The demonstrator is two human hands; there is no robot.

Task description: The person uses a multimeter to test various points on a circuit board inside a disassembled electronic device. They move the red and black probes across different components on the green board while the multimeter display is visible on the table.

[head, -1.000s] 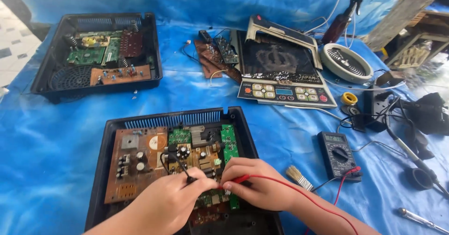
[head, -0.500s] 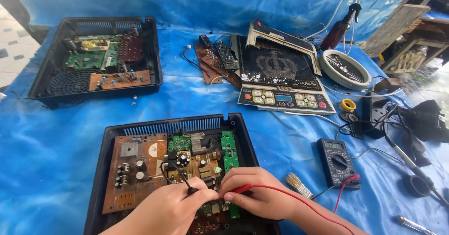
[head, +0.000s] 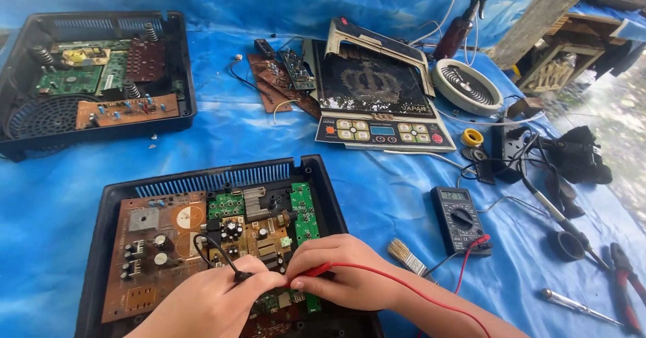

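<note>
A black plastic cooker base (head: 111, 197) lies open near me, with brown and green circuit boards (head: 161, 244) inside. My left hand (head: 215, 301) pinches a black test probe (head: 232, 269) whose black lead curls over the board. My right hand (head: 346, 277) grips a red test probe (head: 316, 271), its tip down on the board beside the left hand. The red lead (head: 431, 297) runs off to a dark multimeter (head: 461, 218) on the blue sheet at my right.
A second open black base (head: 185, 62) with boards sits far left. A glass cooker top with control panel (head: 377, 102), loose boards (head: 279, 82), a coil (head: 465, 86), yellow tape roll (head: 472, 137), brush (head: 406, 256), screwdriver (head: 579, 306) and pliers (head: 622, 284) lie around.
Both hands have stayed on the board with the probes. The view has dipped slightly, so everything sits a little higher in the picture.
</note>
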